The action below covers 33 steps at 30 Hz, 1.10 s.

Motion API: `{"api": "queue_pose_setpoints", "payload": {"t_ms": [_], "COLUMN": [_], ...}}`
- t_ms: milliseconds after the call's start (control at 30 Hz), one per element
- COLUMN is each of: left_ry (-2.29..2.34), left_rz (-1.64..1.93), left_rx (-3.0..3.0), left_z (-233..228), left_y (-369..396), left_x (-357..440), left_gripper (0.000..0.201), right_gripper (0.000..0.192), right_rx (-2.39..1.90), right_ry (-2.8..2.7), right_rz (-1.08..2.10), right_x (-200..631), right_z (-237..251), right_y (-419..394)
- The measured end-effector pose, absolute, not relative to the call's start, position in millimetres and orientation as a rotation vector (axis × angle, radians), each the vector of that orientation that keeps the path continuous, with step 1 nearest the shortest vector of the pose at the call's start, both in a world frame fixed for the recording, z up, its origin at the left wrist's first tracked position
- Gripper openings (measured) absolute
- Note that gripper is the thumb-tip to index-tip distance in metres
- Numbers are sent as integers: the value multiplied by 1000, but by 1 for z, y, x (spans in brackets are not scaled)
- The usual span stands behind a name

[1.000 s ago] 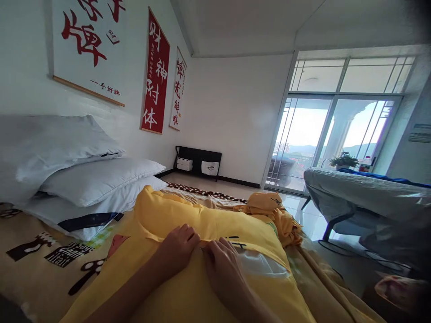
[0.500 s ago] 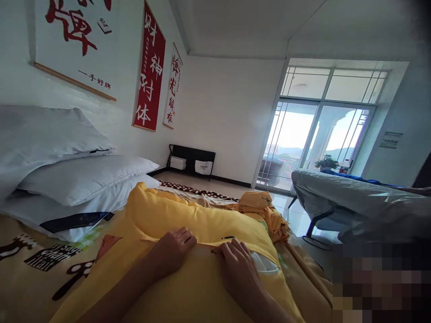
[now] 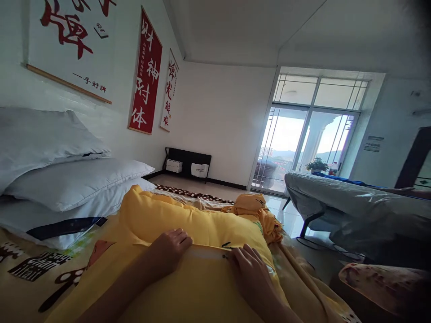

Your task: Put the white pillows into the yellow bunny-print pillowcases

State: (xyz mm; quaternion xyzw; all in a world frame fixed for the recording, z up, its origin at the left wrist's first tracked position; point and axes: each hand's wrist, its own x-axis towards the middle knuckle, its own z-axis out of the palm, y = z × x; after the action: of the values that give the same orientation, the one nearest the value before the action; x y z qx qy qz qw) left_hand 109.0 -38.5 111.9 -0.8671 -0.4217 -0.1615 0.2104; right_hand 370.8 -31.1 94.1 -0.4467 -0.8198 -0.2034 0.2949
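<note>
A plump pillow in a yellow pillowcase lies on the bed in front of me. My left hand rests on the case, fingers curled at its opening seam. My right hand pinches the small dark zipper pull at the seam, further right. Between the two hands the seam lies straight and shut. A sliver of white inner pillow shows just right of my right hand.
Three white pillows are stacked at the left against the wall. A crumpled yellow cloth lies at the bed's far end. A grey covered cot stands on the right, with glass balcony doors behind.
My right hand has slid rightward along the seam with the zipper pull, and less white pillow shows. My left hand stayed put. The view swung a little to the right.
</note>
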Motion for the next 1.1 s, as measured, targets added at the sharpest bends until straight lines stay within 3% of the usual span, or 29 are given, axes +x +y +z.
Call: {"api": "queue_pose_setpoints", "payload": {"t_ms": [667,967,1100], "left_ry": [-1138,-1214,-1156], "left_rz": [-469,-410,-460], "left_rx": [-2361,-2363,-2486], "left_z": [116,131,135], "left_y": [-40,-50,-58], "left_x": [104,114,145], "left_gripper": [18,17,21], "right_gripper": [21,23,22], "right_rx": [-1388,-1142,-1069], "right_ry": [-2067,-1945,-1859], "right_rz": [-446,-648,-573], "right_x": [458,445,438], "right_z": [88,87,79], "right_y": [-23,-49,-51]}}
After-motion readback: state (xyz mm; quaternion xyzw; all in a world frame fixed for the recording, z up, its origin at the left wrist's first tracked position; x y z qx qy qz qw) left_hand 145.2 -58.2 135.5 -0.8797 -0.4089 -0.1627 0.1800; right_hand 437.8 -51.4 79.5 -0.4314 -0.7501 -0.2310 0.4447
